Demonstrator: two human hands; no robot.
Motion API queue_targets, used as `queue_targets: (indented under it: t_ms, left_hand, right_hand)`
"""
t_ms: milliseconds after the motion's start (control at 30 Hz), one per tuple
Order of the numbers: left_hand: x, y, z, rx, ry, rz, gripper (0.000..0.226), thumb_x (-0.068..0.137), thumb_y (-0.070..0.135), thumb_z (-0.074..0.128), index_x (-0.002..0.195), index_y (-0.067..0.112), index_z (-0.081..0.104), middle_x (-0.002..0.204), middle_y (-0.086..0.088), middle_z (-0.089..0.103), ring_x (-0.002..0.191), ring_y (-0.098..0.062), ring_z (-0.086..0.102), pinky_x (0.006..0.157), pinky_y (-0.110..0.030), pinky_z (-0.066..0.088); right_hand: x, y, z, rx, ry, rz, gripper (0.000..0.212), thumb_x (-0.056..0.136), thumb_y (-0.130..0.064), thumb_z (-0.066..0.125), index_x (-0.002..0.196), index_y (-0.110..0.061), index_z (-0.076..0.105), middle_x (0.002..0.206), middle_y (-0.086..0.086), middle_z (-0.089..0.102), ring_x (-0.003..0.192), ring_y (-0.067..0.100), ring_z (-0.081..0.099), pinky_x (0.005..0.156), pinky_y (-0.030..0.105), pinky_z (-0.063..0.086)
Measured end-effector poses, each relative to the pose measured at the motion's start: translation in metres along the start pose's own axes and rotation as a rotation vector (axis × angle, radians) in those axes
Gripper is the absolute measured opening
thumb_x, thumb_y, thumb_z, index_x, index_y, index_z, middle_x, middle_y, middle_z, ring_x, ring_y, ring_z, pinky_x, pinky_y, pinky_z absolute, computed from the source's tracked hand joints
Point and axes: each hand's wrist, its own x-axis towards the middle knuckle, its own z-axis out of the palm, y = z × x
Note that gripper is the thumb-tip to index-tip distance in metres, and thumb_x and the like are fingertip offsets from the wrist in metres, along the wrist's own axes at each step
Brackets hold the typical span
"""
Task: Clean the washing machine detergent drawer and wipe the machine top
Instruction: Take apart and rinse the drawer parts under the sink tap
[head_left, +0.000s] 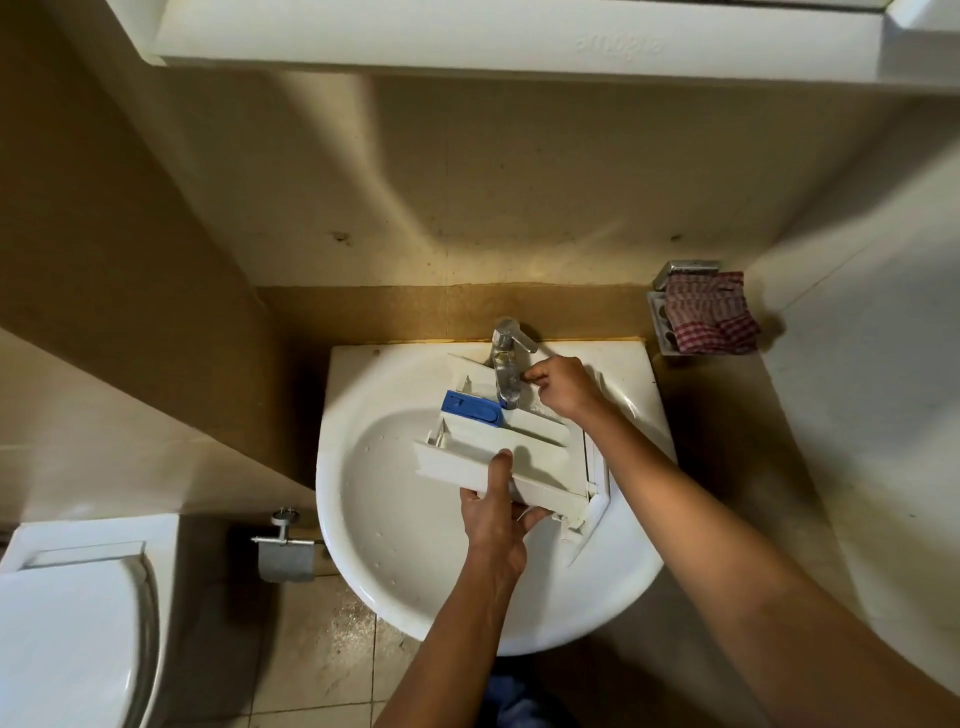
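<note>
The detergent drawer is out of the machine, and I have it over the bowl of the white washbasin. Its open compartments face up and its blue insert sits close under the spout of the chrome tap. My left hand is clamped on the drawer's front panel, thumb on top and fingers underneath, carrying its weight. My right hand is up at the spout with its fingers curled. I cannot tell whether they pinch the spout, touch the drawer's rear wall or hold nothing.

I judge this to be the rinsing step, early in the task, with the machine top not yet wiped. I cannot make out whether water is running. Next I would need flow from the tap and a tilt of the drawer so each compartment flushes, while the left hand holds firm on wet plastic.

A red checked cloth lies on a wall rack to the right, likely useful for the wiping. A toilet stands to the left.
</note>
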Motion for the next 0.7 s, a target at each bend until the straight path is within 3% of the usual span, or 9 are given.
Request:
queue_targets:
  t_ms: [233,333,500,700]
  left_hand:
    - [0.001,0.016,0.003,-0.013,0.030,-0.026,0.057,0.086,0.035,0.069,0.127,0.002,0.048,0.107,-0.019,0.064,0.084,-0.037,0.070,0.061,-0.049,0.060]
    - [-0.001,0.017,0.003,-0.008,0.027,-0.037,0.057,0.085,0.036,0.070,0.126,0.002,0.048,0.102,-0.017,0.061,0.080,-0.035,0.069,0.063,-0.051,0.060]
    - [0.000,0.016,0.002,-0.033,0.008,-0.044,0.062,0.084,0.034,0.070,0.130,0.000,0.047,0.105,-0.019,0.062,0.087,-0.036,0.069,0.064,-0.053,0.059]
    - [0.004,0.018,-0.003,-0.022,-0.002,-0.031,0.054,0.086,0.034,0.069,0.120,-0.003,0.050,0.104,-0.020,0.064,0.087,-0.037,0.069,0.060,-0.048,0.060]
  right_hand:
    - [-0.004,-0.016,-0.007,-0.304,-0.110,-0.068,0.049,0.086,0.005,0.048,0.127,-0.018,0.061,0.127,0.011,0.060,0.115,0.029,0.057,0.082,0.027,0.044]
    - [-0.002,-0.020,-0.008,-0.335,-0.123,-0.071,0.036,0.088,-0.001,0.049,0.116,-0.015,0.066,0.121,0.011,0.062,0.111,0.028,0.058,0.074,0.025,0.039]
    - [-0.004,-0.022,-0.011,-0.341,-0.116,-0.069,0.036,0.088,-0.002,0.049,0.117,-0.015,0.067,0.120,0.010,0.063,0.110,0.027,0.058,0.072,0.024,0.035]
    - [-0.004,-0.024,-0.007,-0.312,-0.113,-0.052,0.027,0.089,-0.003,0.052,0.109,-0.012,0.067,0.115,0.012,0.064,0.107,0.028,0.059,0.071,0.025,0.034]
